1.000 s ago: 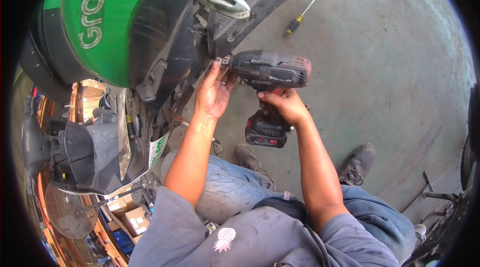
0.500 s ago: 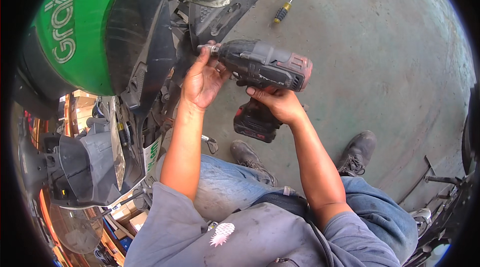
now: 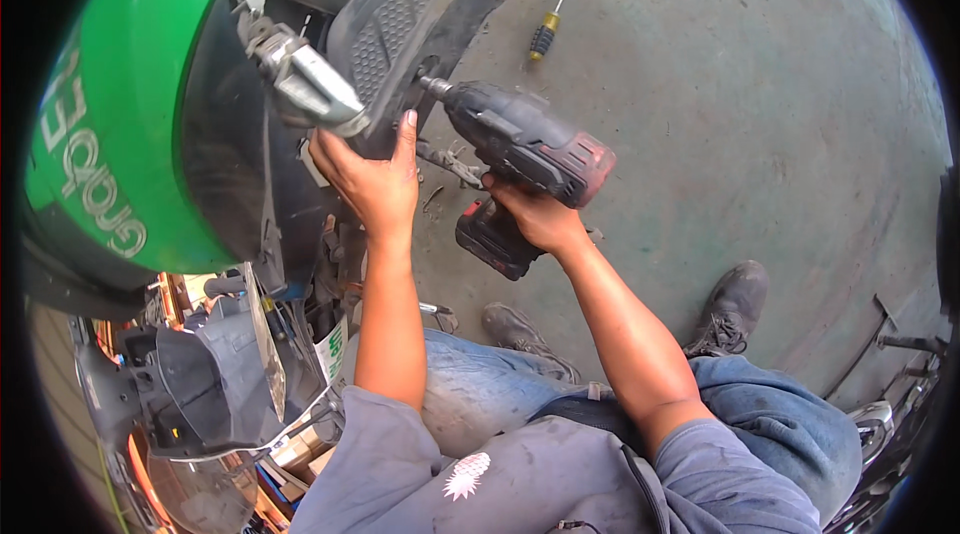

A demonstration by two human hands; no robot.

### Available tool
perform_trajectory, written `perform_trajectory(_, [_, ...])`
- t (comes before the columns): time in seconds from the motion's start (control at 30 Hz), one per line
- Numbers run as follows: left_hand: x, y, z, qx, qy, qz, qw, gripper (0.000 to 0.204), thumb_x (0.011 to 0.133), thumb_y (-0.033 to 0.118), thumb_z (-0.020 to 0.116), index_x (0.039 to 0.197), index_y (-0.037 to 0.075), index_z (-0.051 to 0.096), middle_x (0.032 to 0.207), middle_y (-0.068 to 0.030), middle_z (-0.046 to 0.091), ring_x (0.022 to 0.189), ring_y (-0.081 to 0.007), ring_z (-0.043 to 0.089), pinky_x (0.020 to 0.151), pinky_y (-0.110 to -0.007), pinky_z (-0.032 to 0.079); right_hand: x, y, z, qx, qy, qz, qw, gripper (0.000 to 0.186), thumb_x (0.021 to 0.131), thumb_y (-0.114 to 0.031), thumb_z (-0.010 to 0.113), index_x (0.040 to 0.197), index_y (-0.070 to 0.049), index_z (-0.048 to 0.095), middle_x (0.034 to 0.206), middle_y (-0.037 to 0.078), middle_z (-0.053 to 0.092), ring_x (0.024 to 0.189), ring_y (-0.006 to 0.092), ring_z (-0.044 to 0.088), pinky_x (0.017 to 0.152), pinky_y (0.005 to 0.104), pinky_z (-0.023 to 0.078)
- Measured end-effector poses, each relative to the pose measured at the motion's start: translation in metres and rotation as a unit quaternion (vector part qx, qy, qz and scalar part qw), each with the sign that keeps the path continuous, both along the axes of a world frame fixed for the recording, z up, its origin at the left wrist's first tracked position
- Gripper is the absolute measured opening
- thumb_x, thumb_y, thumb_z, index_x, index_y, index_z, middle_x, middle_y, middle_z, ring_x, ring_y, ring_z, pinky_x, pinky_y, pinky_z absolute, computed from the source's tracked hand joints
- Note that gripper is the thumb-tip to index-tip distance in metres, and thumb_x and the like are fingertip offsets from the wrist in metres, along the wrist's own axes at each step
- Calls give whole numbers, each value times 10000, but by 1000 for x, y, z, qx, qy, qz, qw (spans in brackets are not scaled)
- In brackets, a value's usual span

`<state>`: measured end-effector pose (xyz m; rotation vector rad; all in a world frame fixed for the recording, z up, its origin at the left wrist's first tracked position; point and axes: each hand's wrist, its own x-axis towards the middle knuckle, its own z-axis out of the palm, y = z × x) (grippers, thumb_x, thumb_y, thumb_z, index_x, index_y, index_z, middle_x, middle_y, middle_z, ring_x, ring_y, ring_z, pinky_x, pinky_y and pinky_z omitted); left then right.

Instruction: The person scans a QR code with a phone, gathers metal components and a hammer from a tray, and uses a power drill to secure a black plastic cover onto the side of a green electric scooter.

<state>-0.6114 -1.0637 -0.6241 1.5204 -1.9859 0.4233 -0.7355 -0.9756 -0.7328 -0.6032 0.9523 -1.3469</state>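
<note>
My right hand [image 3: 545, 221] is wrapped round the grip of a black and red cordless impact wrench [image 3: 520, 134]. The wrench's socket [image 3: 434, 87] points at the edge of a black plastic footboard panel [image 3: 385, 44], close by a round hole; whether it touches cannot be made out. My left hand [image 3: 375, 184] holds the lower end of that panel, thumb up along one side and the other fingers partly hidden behind it. Just above these fingers a silver footrest [image 3: 312, 84] sticks out from the scooter.
A scooter with a green body panel [image 3: 130, 124] fills the left side. On the grey floor lies a screwdriver [image 3: 545, 34] with a yellow and black handle. My two shoes [image 3: 730, 309] stand on the floor below. Dark metal parts [image 3: 905, 345] line the right edge.
My left hand has let go of the wrench's nose and taken hold of the panel's end. The wrench has tilted, bringing its socket to the panel. The view has shifted.
</note>
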Motion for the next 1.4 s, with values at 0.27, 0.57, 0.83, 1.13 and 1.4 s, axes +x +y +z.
perform_trajectory(0.27, [-6,-16,-14,27,-4,-55,998,773,793,242,769,1417,11,376,1246,-269,532,1184,-424,508,984,-452,398,6,-12,-15,-48,16,-54,997,223,870,-231,699,1003,-62,638,786,2,610,697,108,536,634,302,453])
perform_trajectory(0.57, [-4,-18,-13,70,33,-48,996,738,810,223,754,1417,19,386,1340,-269,479,1279,-396,434,1061,-438,328,6,-11,-9,-29,-31,-34,999,200,878,-206,682,1006,-57,644,832,20,630,743,122,576,672,314,480])
perform_trajectory(0.83, [9,-19,-13,26,-13,-53,998,739,786,154,761,1397,-36,392,1315,-274,504,1209,-412,491,1036,-434,360,30,-21,-29,-129,208,-63,968,166,847,-134,693,996,-72,658,883,55,675,808,185,640,715,335,507])
perform_trajectory(1.13, [-4,-27,-18,53,44,-98,993,726,808,144,749,1407,-37,381,1372,-273,448,1287,-384,422,1084,-438,304,15,-28,-22,-100,193,-66,974,252,797,-163,706,1041,-111,668,982,88,660,922,274,609,804,403,478])
perform_trajectory(1.4, [2,-18,-14,55,49,-62,995,742,799,166,758,1406,-36,383,1347,-276,474,1245,-401,462,1052,-435,333,33,-17,-54,-174,332,-88,923,309,745,-218,694,1039,-127,663,1042,111,647,961,327,592,847,440,480])
